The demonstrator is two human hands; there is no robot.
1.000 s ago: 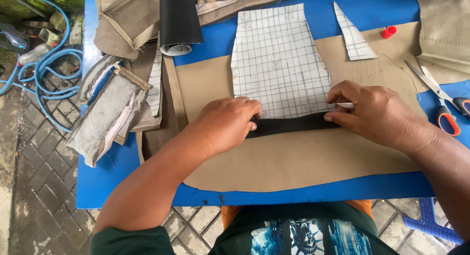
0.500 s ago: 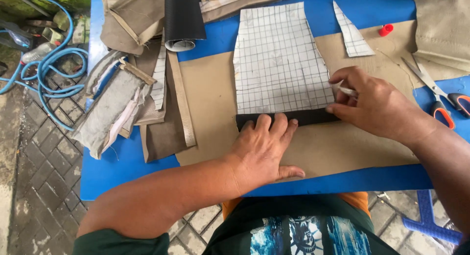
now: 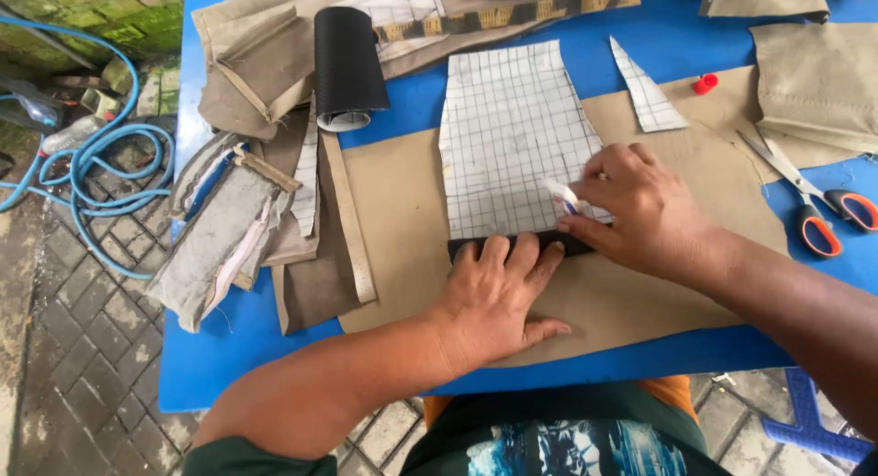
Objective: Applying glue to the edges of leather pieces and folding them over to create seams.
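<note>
A blue tabletop [image 3: 412,92] stands over grey paving. The left hand [image 3: 498,288] presses flat, fingers spread, on a black strip [image 3: 485,246]; just beyond, the right hand [image 3: 640,206] pinches a small white marker [image 3: 560,194] over gridded paper [image 3: 512,119].

Gridded pattern [image 3: 512,133] lies on the sheet [image 3: 393,202], strip [image 3: 558,245] at its near edge, scissors [image 3: 809,197] right
</note>
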